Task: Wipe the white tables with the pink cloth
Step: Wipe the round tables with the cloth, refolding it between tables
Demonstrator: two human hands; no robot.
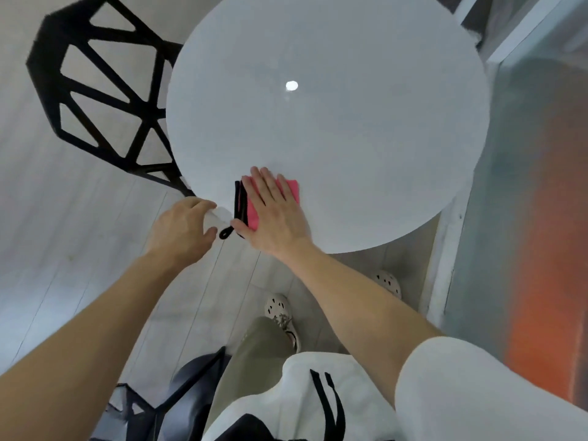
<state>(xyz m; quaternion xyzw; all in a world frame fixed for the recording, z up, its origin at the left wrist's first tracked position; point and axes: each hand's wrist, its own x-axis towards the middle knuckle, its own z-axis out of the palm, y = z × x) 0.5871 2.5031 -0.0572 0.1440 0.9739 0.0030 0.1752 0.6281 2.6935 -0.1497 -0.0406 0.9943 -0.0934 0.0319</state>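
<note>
Flatly, right hand [274,215] presses pink cloth [291,188]; left hand [183,229] grips glossy round table [334,122].

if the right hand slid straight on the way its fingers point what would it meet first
Nothing but bare white table ahead of the right hand; the way looks free to the far rim.

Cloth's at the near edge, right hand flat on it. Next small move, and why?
Probably push the cloth forward toward the table centre. The right hand presses it flat at the near rim, the left hand seems to grip that rim, and most of the top lies beyond.
</note>
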